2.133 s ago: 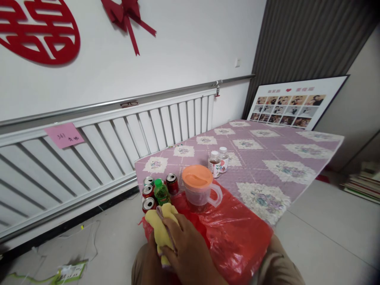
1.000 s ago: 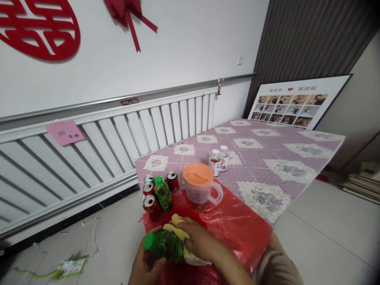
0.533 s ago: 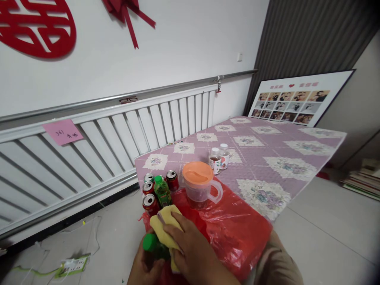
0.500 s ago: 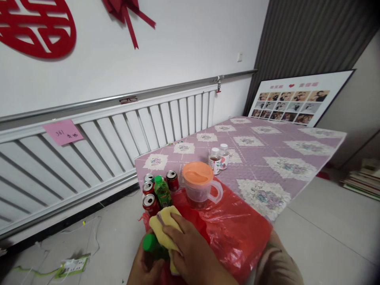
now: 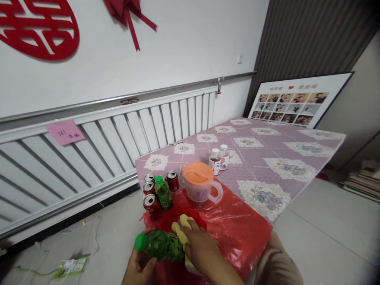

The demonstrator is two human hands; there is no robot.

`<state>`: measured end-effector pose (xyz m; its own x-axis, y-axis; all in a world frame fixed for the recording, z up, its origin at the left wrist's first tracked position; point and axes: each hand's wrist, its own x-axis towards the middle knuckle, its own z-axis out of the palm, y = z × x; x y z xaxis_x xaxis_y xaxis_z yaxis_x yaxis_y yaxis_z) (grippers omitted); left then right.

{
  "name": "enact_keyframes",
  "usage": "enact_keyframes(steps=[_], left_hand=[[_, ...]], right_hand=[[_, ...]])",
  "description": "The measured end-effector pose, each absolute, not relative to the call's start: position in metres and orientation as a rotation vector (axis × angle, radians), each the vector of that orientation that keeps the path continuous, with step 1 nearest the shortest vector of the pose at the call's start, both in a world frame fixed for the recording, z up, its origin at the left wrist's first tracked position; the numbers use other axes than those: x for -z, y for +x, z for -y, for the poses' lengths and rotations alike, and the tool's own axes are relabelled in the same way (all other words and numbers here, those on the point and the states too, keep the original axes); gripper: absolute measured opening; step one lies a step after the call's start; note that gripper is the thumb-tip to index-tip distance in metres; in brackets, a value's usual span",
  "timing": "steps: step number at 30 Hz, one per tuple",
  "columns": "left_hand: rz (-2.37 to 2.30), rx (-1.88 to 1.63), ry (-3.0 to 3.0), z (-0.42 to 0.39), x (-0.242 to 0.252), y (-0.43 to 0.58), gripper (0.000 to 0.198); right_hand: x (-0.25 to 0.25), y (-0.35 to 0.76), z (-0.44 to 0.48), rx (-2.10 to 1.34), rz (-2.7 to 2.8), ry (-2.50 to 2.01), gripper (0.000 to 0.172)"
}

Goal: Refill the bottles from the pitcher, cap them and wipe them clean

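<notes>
My left hand point(image 5: 141, 259) grips a green plastic bottle point(image 5: 163, 246) near its green cap, and the bottle lies on its side, cap to the left. Against the bottle's lower end, my right hand point(image 5: 200, 247) presses a yellow cloth point(image 5: 181, 229). Both hands are over a red plastic bag point(image 5: 237, 233) spread across the table's near corner. Just beyond them stand another green bottle point(image 5: 164, 194), a red can point(image 5: 151, 204) and several more cans. A clear pitcher point(image 5: 197, 198) with an orange lid point(image 5: 198, 173) stands to the right of these.
Two small white-capped jars point(image 5: 215, 162) stand behind the pitcher on the flowered tablecloth point(image 5: 246, 141). A white radiator point(image 5: 118, 136) runs along the wall at the table's far left side. A power strip point(image 5: 73, 266) and cords lie on the floor at left.
The green bottle has turned from partly covered to lying sideways in view. My right hand and the cloth have slid right, toward the bottle's base. The standing items have stayed put.
</notes>
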<state>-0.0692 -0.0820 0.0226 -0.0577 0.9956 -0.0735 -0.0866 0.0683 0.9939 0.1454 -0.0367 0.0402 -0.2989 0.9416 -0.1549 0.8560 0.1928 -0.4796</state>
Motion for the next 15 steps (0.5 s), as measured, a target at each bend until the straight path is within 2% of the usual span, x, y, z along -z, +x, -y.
enact_keyframes(steps=[7, 15], left_hand=[[-1.288, -1.232, 1.031, 0.084, -0.026, -0.059, 0.073], [-1.327, -1.294, 1.021, 0.085, -0.025, -0.056, 0.072]], right_hand=[[-0.055, 0.138, 0.041, -0.713, 2.334, -1.857, 0.076], [-0.096, 0.123, 0.060, -0.833, 2.374, -1.405, 0.067]])
